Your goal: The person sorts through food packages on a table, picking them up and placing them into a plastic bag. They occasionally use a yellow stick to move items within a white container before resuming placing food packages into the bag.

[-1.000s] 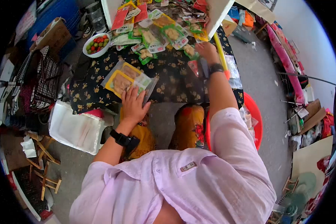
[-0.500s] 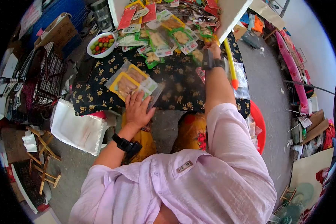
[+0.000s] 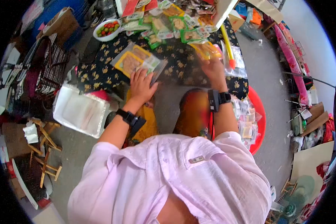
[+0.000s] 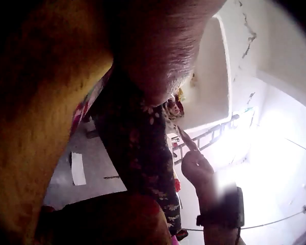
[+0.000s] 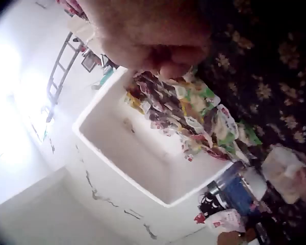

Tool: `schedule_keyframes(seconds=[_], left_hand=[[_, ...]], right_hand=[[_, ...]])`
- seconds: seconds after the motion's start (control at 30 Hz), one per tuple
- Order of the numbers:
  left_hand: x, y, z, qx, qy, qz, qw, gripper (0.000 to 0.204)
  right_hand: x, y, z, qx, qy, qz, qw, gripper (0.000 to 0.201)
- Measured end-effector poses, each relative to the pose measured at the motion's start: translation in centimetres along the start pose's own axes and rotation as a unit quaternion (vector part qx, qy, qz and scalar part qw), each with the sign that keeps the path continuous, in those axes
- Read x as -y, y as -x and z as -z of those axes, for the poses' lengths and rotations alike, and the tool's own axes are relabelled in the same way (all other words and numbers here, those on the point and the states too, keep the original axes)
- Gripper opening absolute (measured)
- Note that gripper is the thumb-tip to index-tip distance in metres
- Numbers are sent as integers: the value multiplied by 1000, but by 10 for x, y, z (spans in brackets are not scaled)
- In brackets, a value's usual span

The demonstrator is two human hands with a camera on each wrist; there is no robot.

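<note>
On the dark flowered cloth lies a clear plastic bag (image 3: 158,69) with yellow-framed food packets (image 3: 132,63) inside. My left hand (image 3: 141,86) rests on the bag's near edge, its fingers stretched over the plastic. To the right, my right hand (image 3: 214,71) grips one yellow food packet (image 3: 205,49) by its near end, held over the cloth. The right wrist view shows that hand (image 5: 158,41) with curled fingers, and the packet is hidden there. A pile of green, yellow and red packets (image 3: 159,28) spills toward me from a white foam box (image 5: 148,186).
A white bowl (image 3: 107,38) of small red and green fruits stands left of the pile. A yellow stick with an orange tip (image 3: 227,44) lies along the right side. Below the table are a red basin (image 3: 260,115) holding packed bags and a white foam lid (image 3: 80,110).
My right hand has reached to the pile by the box, taken a yellow packet and drawn it back toward me. My left hand stays on the bag.
</note>
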State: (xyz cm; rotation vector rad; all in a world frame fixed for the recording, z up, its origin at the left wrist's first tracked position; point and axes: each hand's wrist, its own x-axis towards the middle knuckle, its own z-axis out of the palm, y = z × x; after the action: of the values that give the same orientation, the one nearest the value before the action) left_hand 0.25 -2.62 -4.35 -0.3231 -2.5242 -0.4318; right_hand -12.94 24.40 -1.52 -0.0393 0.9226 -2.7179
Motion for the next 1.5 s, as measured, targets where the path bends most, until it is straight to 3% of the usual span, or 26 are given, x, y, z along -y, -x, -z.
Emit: schedule_keyframes(seconds=[0.03,0.1,0.2,0.23,0.27,0.33,0.37,0.4,0.5,0.63,0.67,0.73,0.8,0.9,1.03,1.17,1.23,1.3,1.4,1.5], left_hand=[[-1,2,0,-8,13,3,1000,34],[-2,4,3,-31,37,8,999,30],[-1,2,5,-52,47,-32,997,18],[0,0,3,-54,59,-44,996,16],[1,-1,2,-33,85,-6,996,15],[-1,-6,6,10,137,70,988,12],[-2,-8,7,-12,165,78,983,12],[-4,-9,7,-33,192,87,977,12],[-7,-11,9,-51,234,119,964,11],[-11,-11,10,-56,242,131,960,10],[-11,-11,11,-59,229,115,965,10],[-10,-11,10,-66,204,82,973,10],[-11,-11,10,-92,185,39,978,9],[-14,-12,13,-94,136,-7,986,9],[-14,-12,14,-124,74,-58,988,10],[-17,-12,24,-67,56,-57,995,11],[-19,-9,23,-74,37,-54,995,11],[-18,-8,20,-75,36,-49,995,12],[-15,-8,21,-69,40,-51,996,11],[-15,-5,17,-78,42,-49,995,10]], right_hand=[[0,18,-1,-43,-17,-24,999,20],[-8,46,3,-10,-8,-56,998,21],[-21,89,-23,-56,53,-44,996,25],[-29,92,-17,-16,121,-21,992,26],[-40,94,-3,25,189,3,982,26],[-48,108,-10,65,334,46,939,28],[-51,116,-14,81,402,71,909,29],[-54,122,-20,111,525,124,835,30],[-71,124,-31,209,537,192,795,35],[-77,130,-50,219,432,81,871,41],[-81,126,-55,223,431,93,869,41],[-84,117,-59,243,472,140,836,43],[-85,110,-63,269,551,206,762,44],[-85,107,-73,282,608,262,694,41],[-103,86,-68,246,597,183,741,29],[-149,29,-28,212,518,111,821,15],[-147,28,-39,226,567,116,783,11],[-132,35,-54,257,692,181,650,10],[-109,51,-80,245,744,283,553,14],[-113,50,-77,268,703,302,585,14]])
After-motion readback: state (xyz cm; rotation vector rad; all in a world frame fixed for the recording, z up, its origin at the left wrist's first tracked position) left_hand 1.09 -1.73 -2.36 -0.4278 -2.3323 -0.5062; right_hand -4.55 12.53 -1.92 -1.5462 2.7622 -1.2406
